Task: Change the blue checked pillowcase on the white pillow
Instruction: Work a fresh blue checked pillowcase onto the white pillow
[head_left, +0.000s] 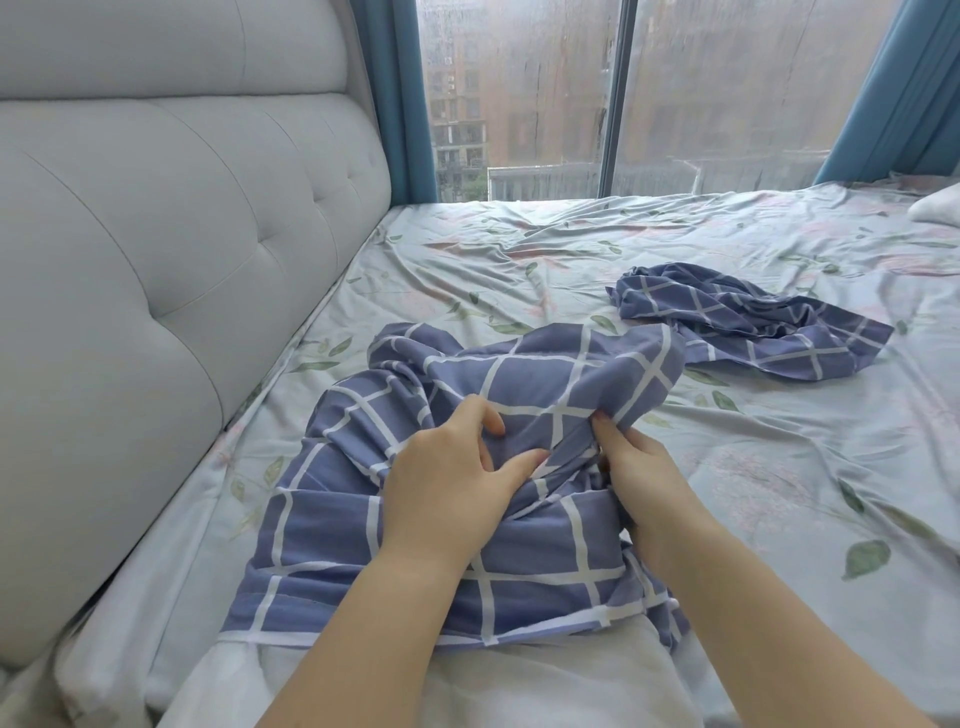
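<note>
Pillowcase (322, 519) sits bunched over the pillow (545, 686) end, by the headboard (156, 234). Left hand (457, 478) pinches a fold and right hand (644, 478) grips gathered cloth, we reckon to slide it along. Second case (753, 322) lies well apart, to the right.

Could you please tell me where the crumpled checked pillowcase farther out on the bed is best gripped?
The crumpled pillowcase is bunched in the middle, but its right-hand corner lies spread flat on the sheet; probably pinch that corner, coming from the right with the right hand.
</note>
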